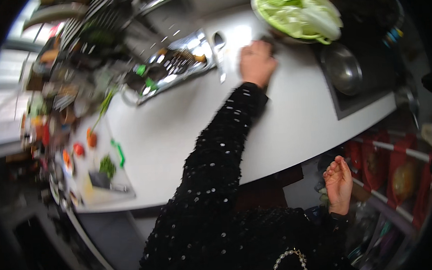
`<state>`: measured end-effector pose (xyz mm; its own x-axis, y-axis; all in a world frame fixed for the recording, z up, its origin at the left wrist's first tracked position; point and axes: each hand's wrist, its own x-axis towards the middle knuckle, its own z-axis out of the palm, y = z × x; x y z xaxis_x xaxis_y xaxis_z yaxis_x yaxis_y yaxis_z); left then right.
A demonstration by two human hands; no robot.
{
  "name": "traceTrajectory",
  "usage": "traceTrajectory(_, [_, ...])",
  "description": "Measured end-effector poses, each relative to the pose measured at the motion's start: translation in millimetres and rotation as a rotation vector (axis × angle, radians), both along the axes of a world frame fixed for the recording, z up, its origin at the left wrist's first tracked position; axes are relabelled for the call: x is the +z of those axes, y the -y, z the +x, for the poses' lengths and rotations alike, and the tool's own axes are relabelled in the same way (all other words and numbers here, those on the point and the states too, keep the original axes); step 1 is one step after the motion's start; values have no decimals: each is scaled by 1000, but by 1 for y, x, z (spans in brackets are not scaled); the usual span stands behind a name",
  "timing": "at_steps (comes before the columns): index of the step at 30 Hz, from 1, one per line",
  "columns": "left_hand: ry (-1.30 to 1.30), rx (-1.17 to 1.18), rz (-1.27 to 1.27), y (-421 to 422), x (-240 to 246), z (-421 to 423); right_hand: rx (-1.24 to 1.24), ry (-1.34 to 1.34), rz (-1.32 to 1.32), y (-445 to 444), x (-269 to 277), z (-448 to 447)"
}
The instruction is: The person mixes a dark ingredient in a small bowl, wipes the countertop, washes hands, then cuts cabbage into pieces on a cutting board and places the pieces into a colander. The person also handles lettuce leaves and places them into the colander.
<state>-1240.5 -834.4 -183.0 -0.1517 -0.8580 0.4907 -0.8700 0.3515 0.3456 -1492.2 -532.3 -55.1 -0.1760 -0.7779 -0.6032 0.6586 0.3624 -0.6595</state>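
Observation:
My left hand reaches out over the white countertop, back of the hand up and blurred. A dark thing shows just beyond its fingers; whether the hand grips it is unclear. To the left of this hand lies a metal spoon. To its upper right, a green colander heaped with pale cabbage leaves stands near the hob. My right hand hangs below the counter's front edge, palm showing and fingers loosely curled. Nothing is in it.
A metal steel bowl sits on the black hob. A shiny tray stands by the sink. At the left are a cutting board, a knife, herbs, a tomato and a green-handled tool. Red hanging pockets are lower right.

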Motion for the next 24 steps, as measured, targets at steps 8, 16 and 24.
traceTrajectory(8, [-25,-293,168,-256,17,-27,425,144,-72,57,-15,-5])
traceTrajectory(16, [283,693,473,-414,12,197,679,194,-154,81,-4,38])
traceTrajectory(24, [348,975,362,-289,-29,343,578,-11,-77,74,8,30])
